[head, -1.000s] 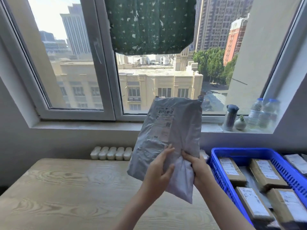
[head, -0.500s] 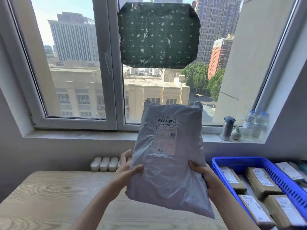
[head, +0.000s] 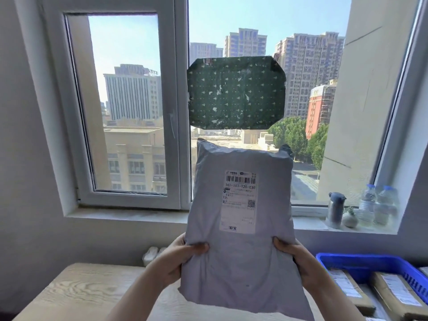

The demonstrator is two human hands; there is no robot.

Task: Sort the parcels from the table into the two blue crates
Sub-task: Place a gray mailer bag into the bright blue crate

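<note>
I hold a grey plastic mailer parcel point(head: 240, 258) upright in front of me, above the wooden table point(head: 76, 290). Its white shipping label with a barcode faces me. My left hand point(head: 178, 258) grips the parcel's left edge, thumb on the front. My right hand point(head: 298, 260) grips the right edge the same way. A blue crate point(head: 361, 262) stands at the lower right, holding several brown cardboard parcels point(head: 393, 293) with white labels. Only one crate is in view.
A windowsill point(head: 139, 214) runs behind the table. On its right end stand a grey flask point(head: 335, 209), a small round vase point(head: 350, 218) and two water bottles point(head: 377, 207). A green patterned sheet point(head: 236, 93) is stuck on the window glass. A white object point(head: 151, 252) lies behind the table.
The parcel has been turned and raised so its label faces me squarely. My left hand moved from the front to the left edge. My view tilted upward.
</note>
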